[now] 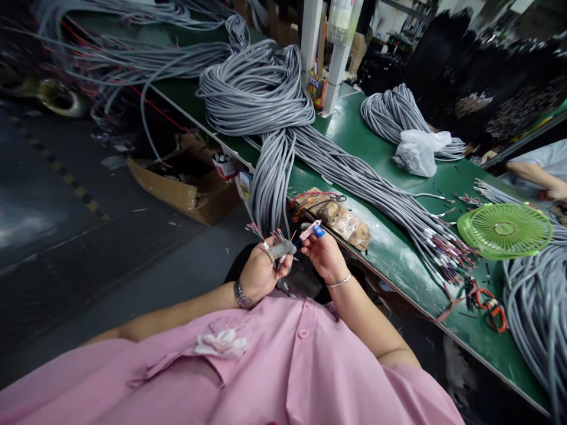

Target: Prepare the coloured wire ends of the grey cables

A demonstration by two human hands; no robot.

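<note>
Well, your left hand (262,265) grips thin coloured wires (279,236); your right hand (326,255) sits just beside it at three o'clock, whether pinching anything I can't tell. Toward twelve, a yellow packet (315,90) is too blurred to read. The green tabletop (394,251) runs from eleven to four, the dark floor (133,265) toward nine.

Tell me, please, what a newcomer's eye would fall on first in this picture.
Probably it's the coil of grey cable heaped on the green table, upper centre. Next might come the green fan at the right, then, mid-picture, the left hand holding cable ends with coloured wires.
</note>
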